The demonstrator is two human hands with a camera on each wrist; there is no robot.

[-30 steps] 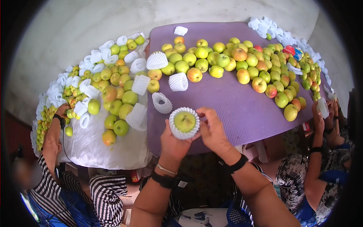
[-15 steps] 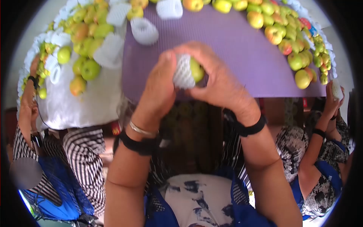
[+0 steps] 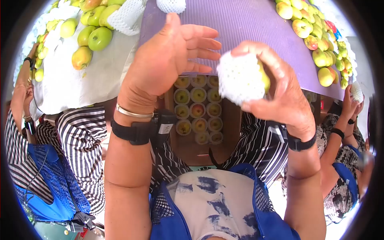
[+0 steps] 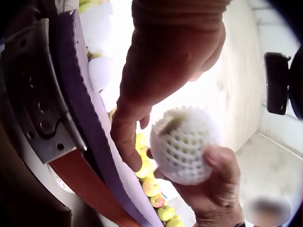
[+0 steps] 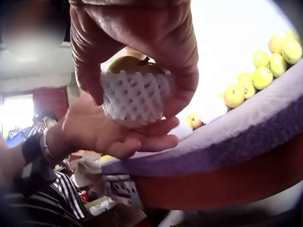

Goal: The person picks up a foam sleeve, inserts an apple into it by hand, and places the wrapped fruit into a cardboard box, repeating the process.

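Observation:
In the head view my right hand [image 3: 280, 88] grips an apple [image 3: 264, 76] dressed in a white foam net [image 3: 240, 78], thumb below and fingers above. The net covers most of the fruit; in the right wrist view the apple's stem end [image 5: 130, 64] shows above its edge. My left hand [image 3: 168, 56] is just left of it, fingers extended toward the net and holding nothing. Beneath both hands, below the table edge, a cardboard box [image 3: 236, 132] holds rows of netted apples [image 3: 198, 110].
A purple mat [image 3: 240, 24] covers the table, with loose apples [image 3: 320, 56] along its right side. On the left, more apples [image 3: 100, 39] and foam nets [image 3: 128, 16] lie on white cloth [image 3: 108, 72]. Another person's hands [image 3: 352, 102] hold a netted apple at far right.
Both hands have come back from over the mat toward the body. My left hand has let go of the netted apple, which stays in my right hand. The box below has come into view.

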